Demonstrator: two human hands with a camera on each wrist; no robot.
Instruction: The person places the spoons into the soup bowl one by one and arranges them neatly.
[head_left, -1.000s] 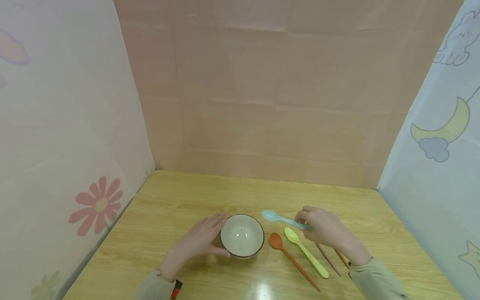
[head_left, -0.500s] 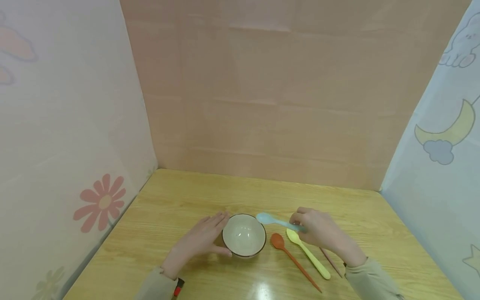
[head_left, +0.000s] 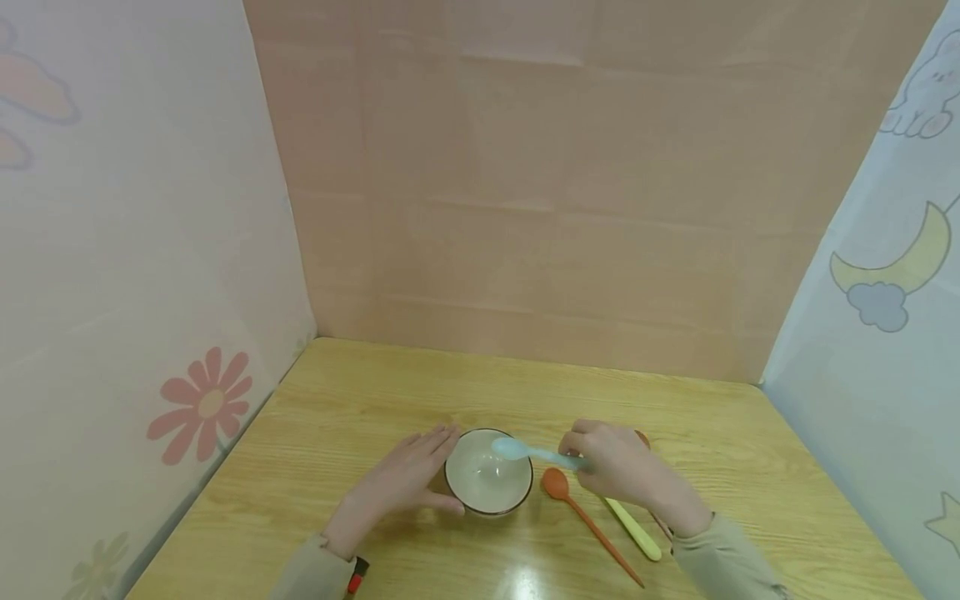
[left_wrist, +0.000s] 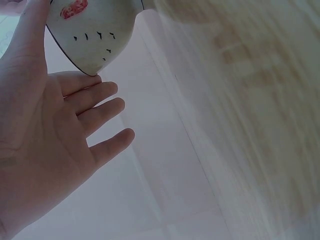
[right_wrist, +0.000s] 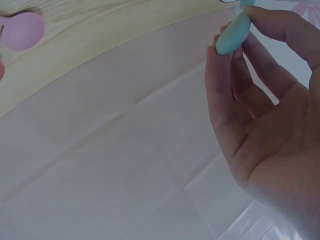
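My right hand (head_left: 622,462) pinches the handle of a light blue spoon (head_left: 510,448), whose bowl end is over the inside of a white bowl (head_left: 480,492) with a dark rim. In the right wrist view, the thumb and fingers meet on the rounded handle end of the light blue spoon (right_wrist: 234,36). My left hand (head_left: 405,475) rests against the left side of the bowl, fingers extended and thumb at its near side. Seen from the left wrist, the bowl (left_wrist: 95,30) carries a red mark and small dark strokes on its outer wall.
Right of the bowl lie an orange spoon (head_left: 555,483) and a yellow spoon (head_left: 633,531), the yellow one partly under my right hand. A pink spoon head (right_wrist: 22,31) shows in the right wrist view. Fabric walls surround the wooden table (head_left: 360,383) at the back and sides.
My right hand has moved left with the light blue spoon, bringing its head from beside the bowl to over its inside. The left hand stays at the bowl.
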